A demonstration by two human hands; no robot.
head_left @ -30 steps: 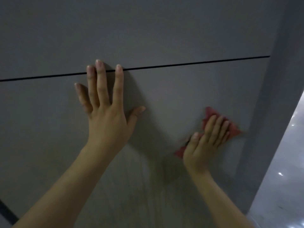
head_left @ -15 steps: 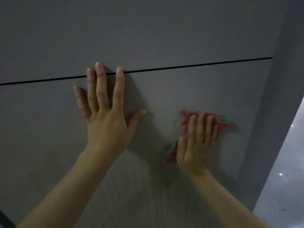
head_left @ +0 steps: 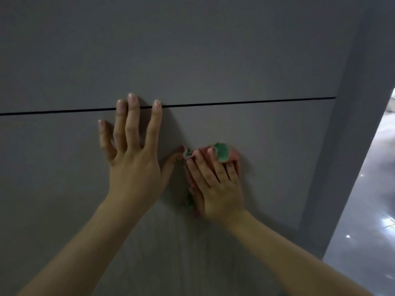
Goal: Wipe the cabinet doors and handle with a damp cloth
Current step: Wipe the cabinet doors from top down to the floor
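cloth [head_left: 222, 153] slid leftward, crumpled, pink-green

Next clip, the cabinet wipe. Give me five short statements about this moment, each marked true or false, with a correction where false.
1. The right hand presses a cloth flat against the cabinet door. True.
2. The left hand holds the cloth. False: it lies flat on the door with fingers spread and holds nothing.
3. The cloth is plain white. False: it shows pink with green patches.
4. The left hand's fingertips reach the dark gap between the two panels. True.
5. The two hands are far apart, at opposite edges of the door. False: they are side by side, the left thumb close to the cloth.
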